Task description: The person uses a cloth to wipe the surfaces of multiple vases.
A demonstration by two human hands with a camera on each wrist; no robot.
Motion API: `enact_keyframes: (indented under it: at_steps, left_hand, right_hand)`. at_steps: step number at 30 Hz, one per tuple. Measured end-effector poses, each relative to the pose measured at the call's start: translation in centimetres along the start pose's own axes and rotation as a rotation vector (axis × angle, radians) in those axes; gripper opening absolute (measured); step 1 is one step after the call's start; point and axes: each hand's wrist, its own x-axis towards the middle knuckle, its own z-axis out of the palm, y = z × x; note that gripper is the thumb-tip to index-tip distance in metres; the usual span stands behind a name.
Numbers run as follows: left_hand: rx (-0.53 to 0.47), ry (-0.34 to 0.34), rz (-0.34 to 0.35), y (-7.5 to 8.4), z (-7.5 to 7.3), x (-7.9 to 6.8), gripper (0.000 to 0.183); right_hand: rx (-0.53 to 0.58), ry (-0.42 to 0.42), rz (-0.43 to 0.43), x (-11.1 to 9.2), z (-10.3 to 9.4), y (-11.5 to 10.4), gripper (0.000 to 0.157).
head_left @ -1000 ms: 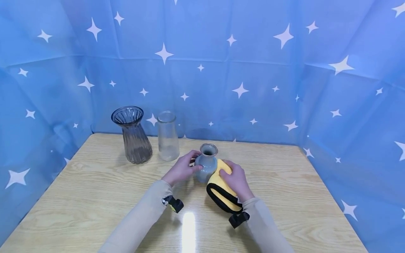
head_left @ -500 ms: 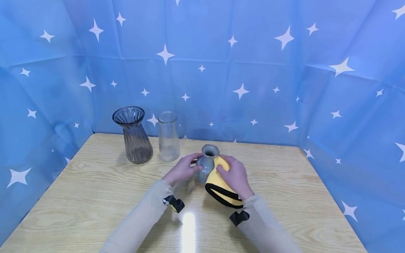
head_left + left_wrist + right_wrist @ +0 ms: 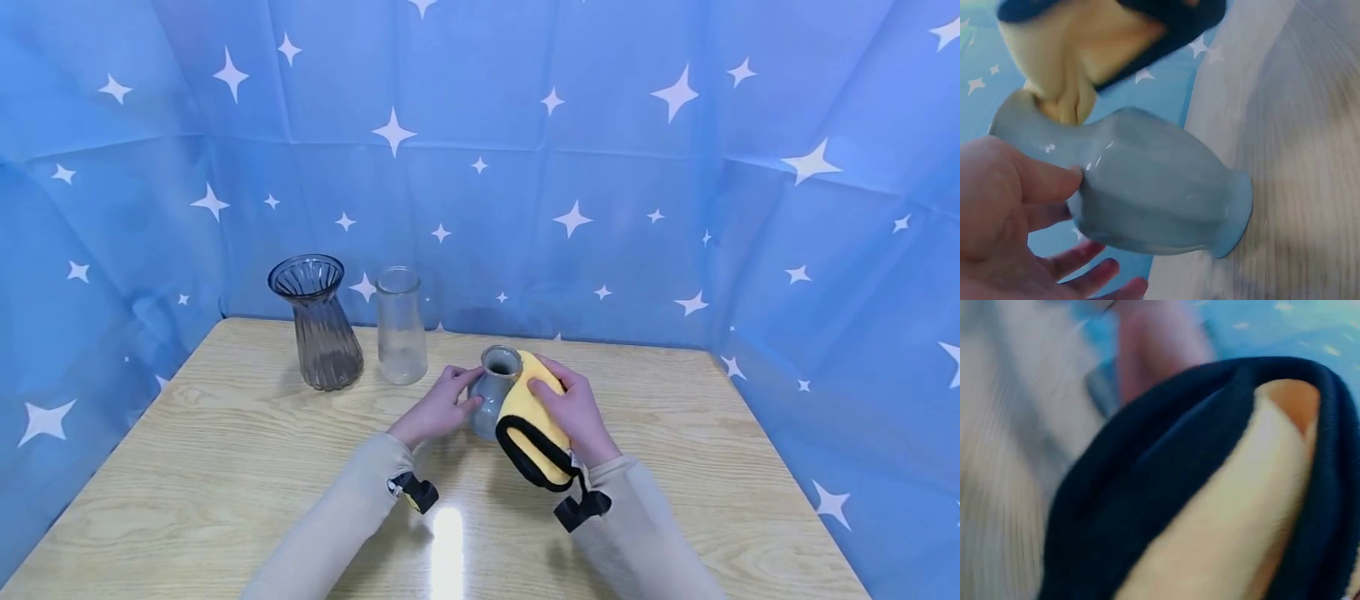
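Observation:
A small blue-grey glazed vase (image 3: 489,402) with a round body and flared mouth stands on the table. My left hand (image 3: 441,406) holds it on its left side. In the left wrist view, the thumb (image 3: 1047,181) presses near the neck while the lower fingers spread loosely beneath. On the vase's right, my right hand (image 3: 579,410) grips a folded yellow cloth (image 3: 528,402) with black edging, and part of the cloth touches the neck just under the rim. The cloth (image 3: 1210,544) fills most of the right wrist view and hides the right fingers there.
Behind and to the left stand a ribbed smoky-grey glass vase (image 3: 327,343) and a clear glass vase (image 3: 401,337). Blue star-printed curtains (image 3: 480,192) enclose the back and sides of the wooden table (image 3: 187,467).
My right hand has moved the cloth up from the vase's body to its neck, then slightly to the right. My left hand stays on the vase, which leans a little differently.

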Motion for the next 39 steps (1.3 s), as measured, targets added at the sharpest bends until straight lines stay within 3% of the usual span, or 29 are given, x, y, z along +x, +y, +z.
enact_keyframes:
  at_steps: [7,11,14,17,24,29,39]
  left_hand:
    - [0.070,0.125,0.088,0.4,0.8,-0.3,0.054]
    - [0.052,0.114,0.085,0.8,1.2,-0.3,0.057]
    - [0.033,0.091,0.057,1.1,1.5,-0.2,0.068]
    - [0.042,0.098,0.054,1.3,1.8,0.2,0.071]
    - [0.025,0.126,0.069,1.1,1.7,0.8,0.061]
    - [0.014,0.120,0.073,1.0,1.5,0.9,0.060]
    - [0.015,0.122,0.068,0.6,1.2,1.2,0.058]
  right_hand:
    - [-0.345,-0.022,-0.279,-0.1,0.6,1.2,0.045]
    - [-0.517,-0.029,-0.384,-0.4,0.5,1.7,0.044]
    - [-0.631,-0.006,-0.411,-0.7,0.3,1.9,0.044]
    - [-0.691,0.026,-0.381,-1.1,0.4,2.2,0.045]
    - [-0.537,0.084,-0.202,-1.8,1.5,2.0,0.049]
    - [-0.544,0.119,-0.113,-1.8,2.1,2.2,0.048]
    - [-0.516,-0.053,0.043,-1.3,2.6,4.7,0.045]
